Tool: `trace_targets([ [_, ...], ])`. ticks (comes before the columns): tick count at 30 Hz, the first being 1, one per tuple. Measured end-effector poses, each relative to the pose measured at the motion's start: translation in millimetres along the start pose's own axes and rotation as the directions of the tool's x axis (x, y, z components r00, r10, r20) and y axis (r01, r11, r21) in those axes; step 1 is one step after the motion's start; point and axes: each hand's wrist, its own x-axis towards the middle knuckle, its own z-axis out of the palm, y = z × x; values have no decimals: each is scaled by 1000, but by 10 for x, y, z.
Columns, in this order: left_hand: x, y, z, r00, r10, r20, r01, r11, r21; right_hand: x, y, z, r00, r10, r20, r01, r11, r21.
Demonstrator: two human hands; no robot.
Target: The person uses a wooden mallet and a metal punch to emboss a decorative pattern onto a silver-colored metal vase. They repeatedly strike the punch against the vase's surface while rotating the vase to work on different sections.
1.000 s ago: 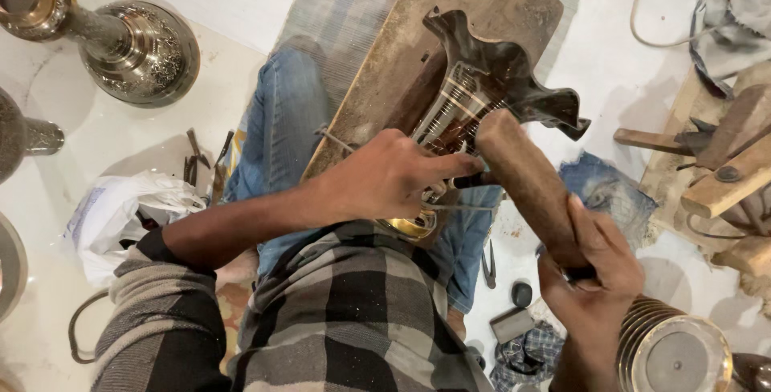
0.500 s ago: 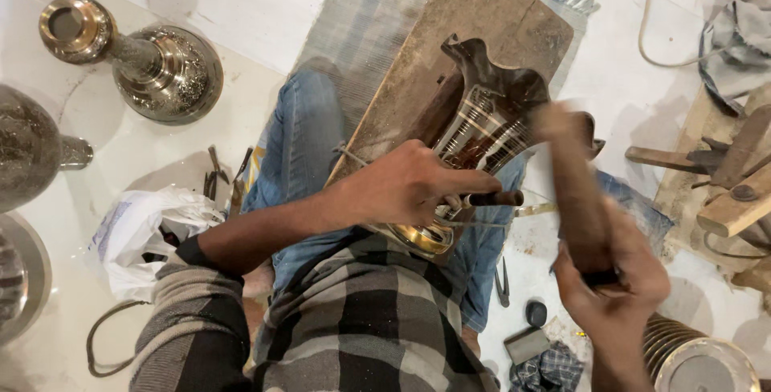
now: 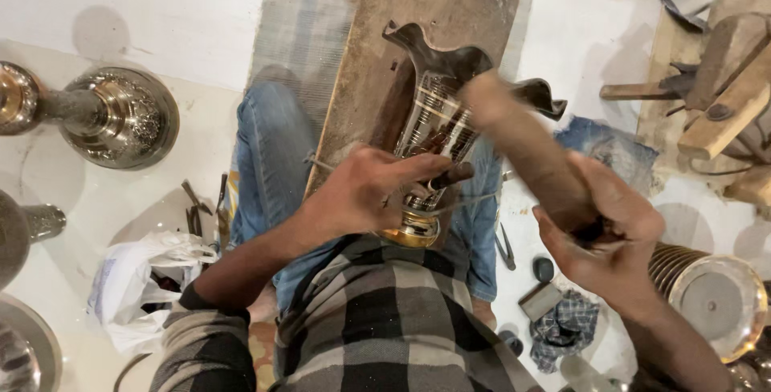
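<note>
The left hand [image 3: 353, 199] pinches a thin punch [image 3: 450, 175] against the shiny vase [image 3: 434, 131] lying on the board [image 3: 418, 22]. The right hand [image 3: 602, 231] grips a wooden mallet [image 3: 522, 147] tight, just above the punch

Metalwork workshop, brass vessels [image 3: 120, 119], wooden mallets [image 3: 723, 79]

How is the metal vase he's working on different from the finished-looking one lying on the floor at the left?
The vase on the lap rests against a wooden board, gripped by the left hand; the floor vase lies on its side, untouched. The lap vase has a dark, wavy flared rim; the floor vase shows a round, bright, patterned base. The right hand holds a wooden mallet over the lap vase only. Both are engraved, shiny metal.
</note>
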Motion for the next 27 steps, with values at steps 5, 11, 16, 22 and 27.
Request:
trace_targets([
  [5, -2, -55, -19, 996, -68, 63, 70, 997, -39, 73, -25, -55, 983, 123, 134, -120, 992, -25],
  [11, 63, -43, -30, 999, -17, 31, 20, 996, -91, 189, -184, -35, 993, 55, 108, -49, 998, -50],
  [16, 12, 1, -94, 994, -104, 36, 107, 986, -124, 153, -262, -92, 963, 171, 209, -125, 968, -218],
  [22, 9, -153, -73, 1000, 18, -9, -19, 993, -112, 38, -130, -134, 978, 93, 189, -52, 977, -208],
  [27, -66, -244, -86, 998, -26, 51, 35, 984, -172, -32, -93, -169, 955, 144, 259, -75, 963, -261],
])
